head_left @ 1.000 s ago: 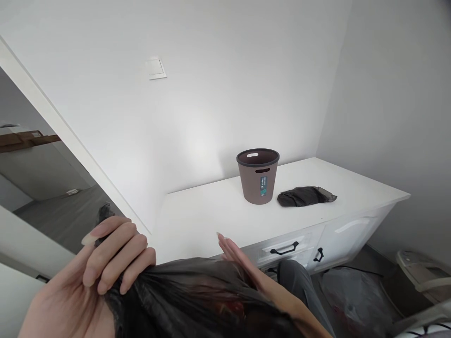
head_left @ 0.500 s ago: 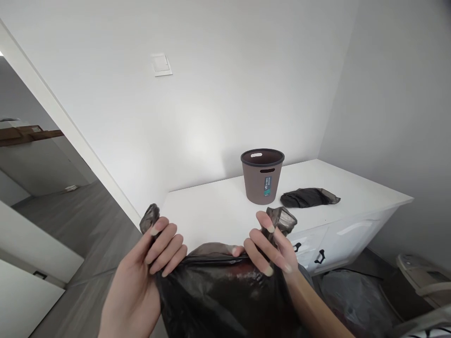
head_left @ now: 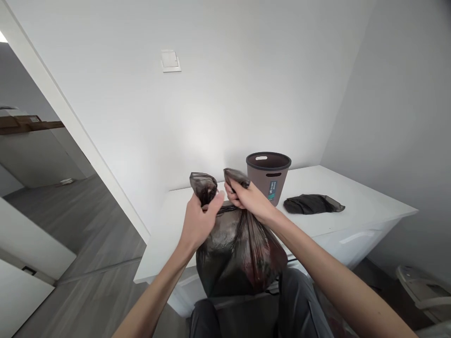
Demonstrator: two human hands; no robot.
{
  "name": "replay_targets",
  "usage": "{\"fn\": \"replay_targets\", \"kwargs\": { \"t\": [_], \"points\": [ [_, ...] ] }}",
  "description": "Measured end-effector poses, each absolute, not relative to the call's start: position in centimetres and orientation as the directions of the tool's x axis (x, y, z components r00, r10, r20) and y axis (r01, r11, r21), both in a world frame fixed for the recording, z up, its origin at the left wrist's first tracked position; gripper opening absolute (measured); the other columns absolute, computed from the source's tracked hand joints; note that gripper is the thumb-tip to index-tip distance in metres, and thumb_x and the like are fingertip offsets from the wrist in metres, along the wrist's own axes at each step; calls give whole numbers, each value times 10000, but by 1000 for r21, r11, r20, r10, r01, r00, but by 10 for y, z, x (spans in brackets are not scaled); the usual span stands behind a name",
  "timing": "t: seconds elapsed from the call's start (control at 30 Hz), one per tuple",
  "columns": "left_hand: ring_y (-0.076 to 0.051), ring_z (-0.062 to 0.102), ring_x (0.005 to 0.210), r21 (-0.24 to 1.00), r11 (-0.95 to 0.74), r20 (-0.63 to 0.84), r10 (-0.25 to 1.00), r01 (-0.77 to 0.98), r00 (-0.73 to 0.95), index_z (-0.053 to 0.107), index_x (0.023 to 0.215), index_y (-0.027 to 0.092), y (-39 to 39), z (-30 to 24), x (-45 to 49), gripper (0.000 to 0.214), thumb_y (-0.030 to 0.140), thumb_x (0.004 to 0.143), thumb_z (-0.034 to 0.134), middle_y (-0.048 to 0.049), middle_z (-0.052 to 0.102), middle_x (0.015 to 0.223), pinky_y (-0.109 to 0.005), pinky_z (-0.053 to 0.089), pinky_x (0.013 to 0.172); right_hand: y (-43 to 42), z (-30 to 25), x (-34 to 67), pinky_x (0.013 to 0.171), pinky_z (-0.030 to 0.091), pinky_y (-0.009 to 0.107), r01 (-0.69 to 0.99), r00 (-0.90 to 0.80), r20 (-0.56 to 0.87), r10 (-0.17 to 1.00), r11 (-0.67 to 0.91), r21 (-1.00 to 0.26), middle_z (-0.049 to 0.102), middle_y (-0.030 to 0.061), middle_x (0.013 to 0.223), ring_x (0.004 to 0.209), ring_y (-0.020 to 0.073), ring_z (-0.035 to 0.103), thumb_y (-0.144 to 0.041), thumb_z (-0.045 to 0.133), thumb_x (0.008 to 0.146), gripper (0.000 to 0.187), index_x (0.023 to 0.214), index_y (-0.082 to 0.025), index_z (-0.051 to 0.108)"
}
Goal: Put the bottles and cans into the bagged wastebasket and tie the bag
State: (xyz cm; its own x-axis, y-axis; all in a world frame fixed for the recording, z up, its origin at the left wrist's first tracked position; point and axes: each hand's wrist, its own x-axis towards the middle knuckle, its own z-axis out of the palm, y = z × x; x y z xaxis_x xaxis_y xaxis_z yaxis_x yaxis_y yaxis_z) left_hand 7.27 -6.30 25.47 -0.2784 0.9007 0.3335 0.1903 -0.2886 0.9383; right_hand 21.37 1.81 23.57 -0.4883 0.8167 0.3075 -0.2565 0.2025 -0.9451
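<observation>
A filled black plastic garbage bag (head_left: 239,253) hangs from both my hands in front of the white cabinet; its contents show only as dark and reddish shapes through the film. My left hand (head_left: 201,217) is closed round one gathered top corner, which sticks up above the fist. Close beside it, my right hand (head_left: 246,197) grips the other top corner. Between the two fists the bag's mouth is drawn narrow. Behind my right hand stands a brown trash bin (head_left: 260,178) with a dark rim, upright on the cabinet top.
A folded black plastic bag (head_left: 310,204) lies on the white cabinet (head_left: 369,199), right of the bin. A light switch (head_left: 171,61) is on the wall. At left is a doorway with grey flooring (head_left: 102,225); a light plastic object (head_left: 423,286) stands at lower right.
My hands have moved closer together and farther forward, lifting the filled bag into view over the cabinet's front. The spread mouth of the bag has drawn narrower.
</observation>
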Motion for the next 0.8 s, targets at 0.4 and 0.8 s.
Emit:
{"fn": "replay_targets", "kwargs": {
  "t": [0.4, 0.8],
  "points": [
    [-260, 711, 938, 927, -233, 316, 908, 293, -277, 815, 980, 156, 0, 225, 43, 457, 517, 709, 886, -87, 786, 950, -323, 537, 813, 70, 213, 189, 779, 431, 309, 95, -637, 442, 632, 633, -768, 661, 15, 835, 815, 191, 562, -282, 493, 953, 188, 801, -217, 585],
    [-112, 410, 531, 969, -209, 247, 876, 134, -415, 746, 1046, 162, 18, 202, 30, 562, 662, 791, 772, 72, 429, 534, -251, 359, 548, 99, 183, 193, 622, 430, 246, -457, -713, 277, 645, -126, -881, 298, -83, 671, 584, 93, 267, -588, 779, 865, 418, 874, -194, 641]
  ]
}}
